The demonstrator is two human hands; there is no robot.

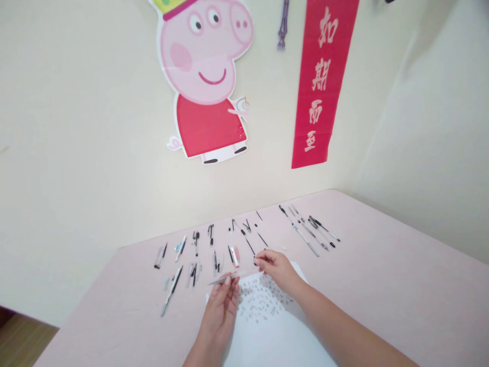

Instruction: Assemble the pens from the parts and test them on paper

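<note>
My left hand (223,300) is closed on a slim, clear-grey pen barrel (217,281), which lies nearly level across the fingers and thumb. To its right, my right hand (280,270) is pinched at the fingertips around a small dark pen part (255,262); its exact kind is too small to tell. Beneath both hands lies a white sheet of paper (275,339) covered in its upper part with small dark marks or bits. Just beyond the hands are a pen refill (250,247) and a pink-and-white pen part (236,256) beside a dark one.
Taken-apart pens lie in small groups on the pale pink table (126,306), including a long pen (172,290) at left. Several pens (305,239) lie at the right rear. Behind stands a wall with a cartoon pig cutout (212,125) and a red banner (321,102).
</note>
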